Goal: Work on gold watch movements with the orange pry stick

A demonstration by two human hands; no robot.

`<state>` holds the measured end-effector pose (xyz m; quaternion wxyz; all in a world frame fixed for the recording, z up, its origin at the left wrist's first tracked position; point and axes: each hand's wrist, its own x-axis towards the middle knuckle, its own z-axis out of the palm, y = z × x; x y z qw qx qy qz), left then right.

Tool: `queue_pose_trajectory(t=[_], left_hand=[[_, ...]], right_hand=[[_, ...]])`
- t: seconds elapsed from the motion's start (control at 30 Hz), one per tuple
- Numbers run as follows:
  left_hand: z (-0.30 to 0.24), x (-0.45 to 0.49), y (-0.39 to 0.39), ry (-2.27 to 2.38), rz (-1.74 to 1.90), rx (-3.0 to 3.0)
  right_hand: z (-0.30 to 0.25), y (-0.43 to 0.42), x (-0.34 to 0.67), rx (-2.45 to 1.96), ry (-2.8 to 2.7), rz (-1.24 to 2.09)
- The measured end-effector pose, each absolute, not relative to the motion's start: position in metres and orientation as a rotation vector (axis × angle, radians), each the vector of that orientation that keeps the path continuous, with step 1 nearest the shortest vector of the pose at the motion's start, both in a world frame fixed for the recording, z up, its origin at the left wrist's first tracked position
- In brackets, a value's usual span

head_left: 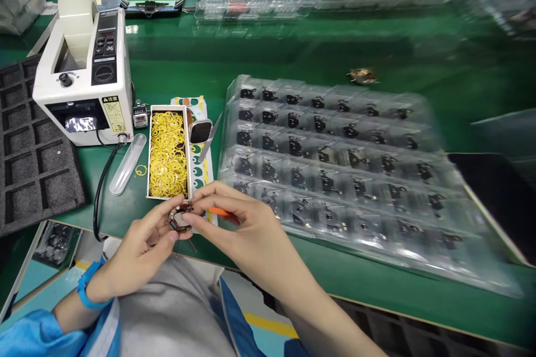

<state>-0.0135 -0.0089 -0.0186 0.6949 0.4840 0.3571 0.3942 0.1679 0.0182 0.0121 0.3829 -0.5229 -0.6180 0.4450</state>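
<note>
The green worktop (176, 61) fills the view. On its right half lies a broad clear tray (481, 268), its pockets each holding a small black piece in rows, probably so that the pieces stay apart and countable. At the far left lies a black foam tray (37, 156) with square wells, and beside it stands a white tape dispenser (84, 61), its mouth facing the near edge. Just right of it, an open box (167, 107) of yellow rings (167, 156) lies lengthwise, directly beyond the hands and so apparently within easy reach. At the near edge, the left hand (138, 245) and right hand (247, 228) meet over a small round part (181, 218). The fingers of both are narrowed onto it from opposite sides, which likely keeps it steady and turned up to the eye. An orange tool (220, 212) is tucked under the right fingers.
</note>
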Motion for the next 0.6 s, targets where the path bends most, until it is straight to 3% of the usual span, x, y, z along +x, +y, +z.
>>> queue_pose_trajectory(t=[0.23,0.6], left_hand=[[-0.013,-0.007,-0.009,0.837,0.963,0.964],[-0.01,0.002,-0.005,0.97,1.033,0.892]], right_hand=[[-0.001,0.008,0.155,-1.292,-1.599,0.789],[-0.003,0.003,0.148,-1.298,-1.703,0.544]])
